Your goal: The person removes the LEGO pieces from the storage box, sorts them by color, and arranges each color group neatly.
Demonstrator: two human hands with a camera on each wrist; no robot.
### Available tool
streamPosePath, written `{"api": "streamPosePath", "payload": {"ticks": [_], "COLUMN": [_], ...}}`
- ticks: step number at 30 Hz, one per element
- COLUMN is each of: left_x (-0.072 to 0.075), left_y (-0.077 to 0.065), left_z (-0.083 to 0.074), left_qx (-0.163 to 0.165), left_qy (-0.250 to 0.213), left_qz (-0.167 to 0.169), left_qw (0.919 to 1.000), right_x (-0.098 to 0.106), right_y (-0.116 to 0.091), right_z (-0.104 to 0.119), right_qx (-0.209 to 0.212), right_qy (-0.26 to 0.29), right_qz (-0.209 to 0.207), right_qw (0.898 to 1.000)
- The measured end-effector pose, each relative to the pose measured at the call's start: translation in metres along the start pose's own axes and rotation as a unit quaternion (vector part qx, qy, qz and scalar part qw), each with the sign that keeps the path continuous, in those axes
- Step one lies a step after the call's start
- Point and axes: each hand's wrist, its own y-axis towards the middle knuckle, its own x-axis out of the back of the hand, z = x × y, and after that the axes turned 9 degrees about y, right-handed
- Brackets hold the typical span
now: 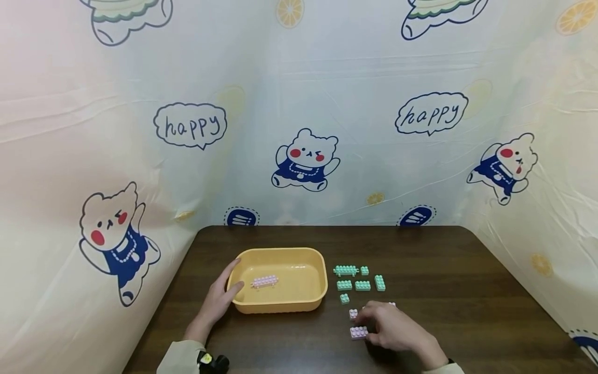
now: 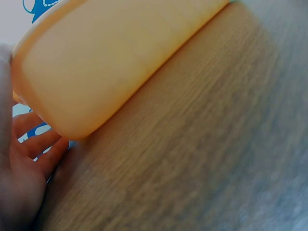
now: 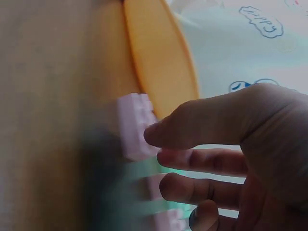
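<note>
My left hand holds the left end of a yellow plastic tray, thumb over the rim and fingers along the outside. Inside the tray lies a pink toy brick piece with small pegs at its sides. On the table to the right, my right hand is over the pink bricks, thumb and fingers spread apart. Its thumb is at the right end of a pink studded brick, which rests on the table; whether they touch is unclear. A small pink brick sits just behind, and the hand partly hides another pink one.
Several green bricks stand right of the tray: a long one with side pegs, rectangular ones and small square ones. The dark wooden table is enclosed by a printed cloth at the back and sides.
</note>
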Motion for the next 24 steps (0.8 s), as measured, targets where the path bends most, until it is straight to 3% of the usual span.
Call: {"api": "streamPosePath", "payload": {"ticks": [2,6,9,14,24], "left_x": [0.002,-0.003,-0.004,-0.005,-0.008], "left_y": [-0.001,0.006,0.008,0.007,0.006], "left_z": [-0.004,0.02,0.027,0.031,0.029], "left_qx": [0.002,-0.002,-0.008,-0.02,-0.021], "left_qy": [-0.001,-0.004,-0.001,0.006,0.001], "left_qz": [0.002,-0.005,-0.014,-0.017,-0.017], "left_qw": [1.0,1.0,0.9999,0.9996,0.9996], "right_x": [0.006,0.017,0.022,0.029,0.025], "right_y": [0.005,0.026,0.048,0.086,0.146], "right_z": [0.002,0.006,0.01,0.02,0.037], "right_qx": [0.003,0.03,0.045,0.052,0.056], "right_qy": [0.002,0.005,0.028,0.074,0.078], "right_qz": [-0.002,-0.021,-0.033,-0.044,-0.057], "right_qw": [1.0,0.999,0.998,0.995,0.994]}}
